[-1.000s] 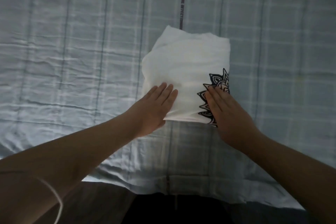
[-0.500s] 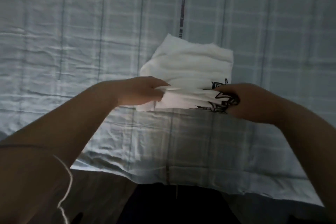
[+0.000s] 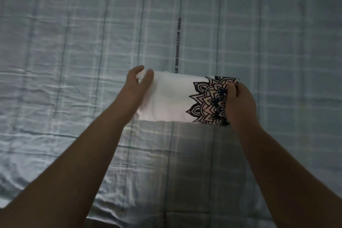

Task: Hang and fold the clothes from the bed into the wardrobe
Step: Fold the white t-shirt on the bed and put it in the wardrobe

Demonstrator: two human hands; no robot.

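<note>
Covering nearly the whole view, the bed point(image 3: 277, 46) is dressed in a pale blue checked sheet point(image 3: 74, 61), which is crossed by darker vertical lines and creased into long horizontal wrinkles, most heavily on the left side. Its near edge is seen at the bottom, where the fabric drops away into darkness.

Two bare forearms are stretched out over the sheet from the lower corners: the left forearm point(image 3: 83, 163) from the lower left, the right forearm point(image 3: 277, 163) from the lower right.

Between them, at the middle of the view, a white garment point(image 3: 172, 98) is held, folded into a compact, wide rectangle with its long sides running left to right. Whether it rests on the sheet or is raised just clear of it cannot be told — only a dim shadow is seen on the sheet below its lower edge.

The garment's left end is grasped by the left hand point(image 3: 137, 87); the thumb and fingers are parted, with white cloth showing between them at the upper corner. The right end is clasped by the right hand point(image 3: 240, 103), whose fingers are curled over the top face of the fold.

A black mandala print point(image 3: 207, 102) is spread across the right part of the garment and is partly covered by the right hand.

Just beyond the garment's far edge, a narrow dark strip point(image 3: 178, 46) is woven into the sheet; lettering is carried on it, too small to be read.
</note>
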